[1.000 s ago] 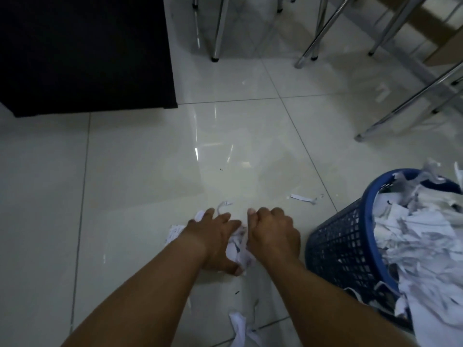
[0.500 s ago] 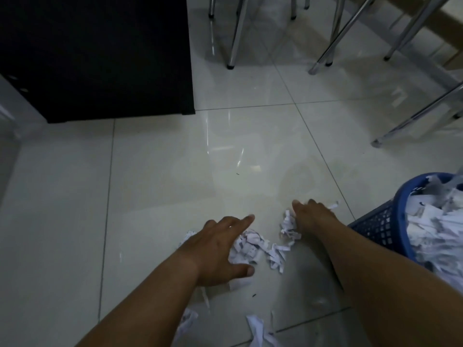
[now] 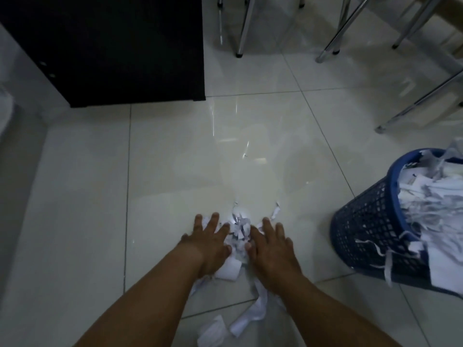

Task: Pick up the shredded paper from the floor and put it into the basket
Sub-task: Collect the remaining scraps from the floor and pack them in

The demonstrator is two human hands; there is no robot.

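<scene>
Gathering: paper (image 3: 240,225) lay heaped on the floor (image 3: 175,171).
Left hand (image 3: 211,240) and right hand (image 3: 271,246) flanked it, fingers straight, grasping nothing; a scoop toward the basket (image 3: 363,236) looked due next.

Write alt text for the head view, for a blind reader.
A left hand and right hand lie flat on a pale tiled floor, flanking a small pile of white shredded paper. A dark blue plastic mesh basket heaped with shreds stands to the right; a black cabinet and chrome chair legs beyond.
</scene>
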